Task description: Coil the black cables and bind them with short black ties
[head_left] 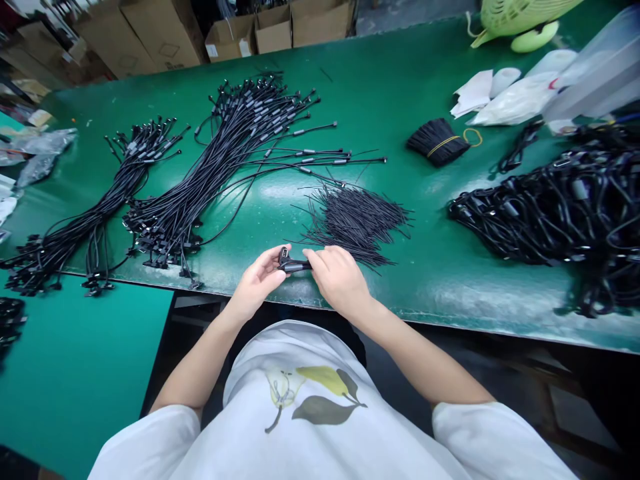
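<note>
While black cables (220, 157) lie on green table (395, 87), cardboard boxes (163, 33) stand beyond.

I've got a decent lane over the green tabletop (430, 257) between the thin-tie pile (361, 217) and the cable heap (545, 213), though a banded bundle (439, 142) sits at its far end. Leftward, long cables (215, 155) block me.

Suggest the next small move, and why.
I'd likely pick one of the ties with the right hand, left hand holding the cable: the ties lie just beyond the right hand, and none shows around the cable, though the hands hide part.
</note>
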Tool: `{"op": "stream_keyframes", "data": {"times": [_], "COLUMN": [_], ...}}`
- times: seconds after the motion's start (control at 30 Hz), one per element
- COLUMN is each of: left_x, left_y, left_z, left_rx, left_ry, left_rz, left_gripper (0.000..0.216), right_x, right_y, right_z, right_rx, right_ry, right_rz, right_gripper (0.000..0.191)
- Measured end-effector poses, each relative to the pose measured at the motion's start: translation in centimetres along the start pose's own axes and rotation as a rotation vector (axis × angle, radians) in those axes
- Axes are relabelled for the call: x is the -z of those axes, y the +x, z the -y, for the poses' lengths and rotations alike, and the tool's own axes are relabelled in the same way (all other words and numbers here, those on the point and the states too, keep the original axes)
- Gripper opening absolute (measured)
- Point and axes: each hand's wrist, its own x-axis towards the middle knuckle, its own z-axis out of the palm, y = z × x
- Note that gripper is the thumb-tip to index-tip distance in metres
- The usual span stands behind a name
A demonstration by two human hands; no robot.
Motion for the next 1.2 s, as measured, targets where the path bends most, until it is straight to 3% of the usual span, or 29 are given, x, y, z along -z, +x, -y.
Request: {"op": "stream_keyframes", "data": {"times": [0.1,0.27,0.4,0.53,0.73,1.0,1.1,1.2], "left_x": [0.3,-0.2,-0.7,-1.6,-4.3,-5.5,-4.9,-2.1], "left_y": [-0.3,0.0,1.1,1.8,1.1,1.4,1.2,0.8], "left_z": [-0.7,-1.0,-0.2,0.9,3.6,4.6,4.1,4.0], "left_rx": [-0.024,-0.026,0.027,0.059,-0.018,0.127,0.098,0.099], "left_ry": [0.102,0.317,0.123,-0.021,-0.031,0.029,0.059,0.173], "left_rz": [-0.013,-0.201,-0.264,-0.273,-0.333,-0.130,-0.067,-0.043], "left_gripper": [0.044,0.032,0.023,0.027,0.029,0.062,0.061,0.059], "right_x": [0.2,0.5,0.1,-0.5,-0.8,-0.9,0.1,4.8], "right_y": [-0.1,0.1,0.4,0.3,0.4,-0.3,-1.4,-3.5], "right_z": [0.4,1.6,2.3,2.1,1.2,0.9,-3.0,-11.8], "right_rx": [0.036,0.080,0.081,0.024,-0.107,0.004,-0.189,-0.686], "right_ry": [-0.010,-0.003,0.025,0.018,-0.022,0.013,0.006,-0.188], "right_rz": [-0.007,-0.009,0.035,0.098,0.187,0.311,0.333,0.243], "right_gripper": [0.033,0.038,0.038,0.039,0.042,0.045,0.044,0.038]}}
